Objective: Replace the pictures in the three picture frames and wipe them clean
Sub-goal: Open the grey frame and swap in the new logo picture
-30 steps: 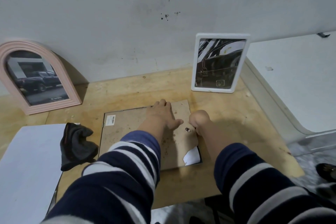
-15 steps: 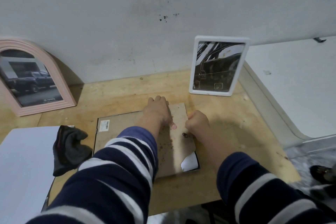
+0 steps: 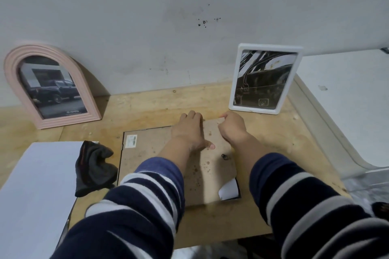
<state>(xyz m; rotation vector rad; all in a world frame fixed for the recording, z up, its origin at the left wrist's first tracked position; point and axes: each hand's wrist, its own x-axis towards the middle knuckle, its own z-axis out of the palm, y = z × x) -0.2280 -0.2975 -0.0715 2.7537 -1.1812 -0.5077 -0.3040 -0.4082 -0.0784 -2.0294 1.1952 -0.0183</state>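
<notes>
Both forearms, in navy-and-white striped sleeves, reach forward over a black-rimmed picture frame lying face down (image 3: pixel 147 153) on the plywood bench (image 3: pixel 263 206). The left hand (image 3: pixel 188 132) lies flat, palm down, on the frame's brown fibreboard backing, fingers spread toward the far edge and thumb out to the right. The right hand (image 3: pixel 232 127) is curled, its fingertips pinching the backing's far right corner; whether the board is lifted there I cannot tell. A white barcode sticker (image 3: pixel 131 141) sits on the backing's far left corner, its print too small to read. An arched pink frame (image 3: pixel 12 73) leaning on the wall shows a dark pickup captioned "TOYOTA". A white rectangular frame (image 3: pixel 234 82) stands near the right hand. A dark crumpled cloth (image 3: pixel 92 168) lies just left of the face-down frame.
</notes>
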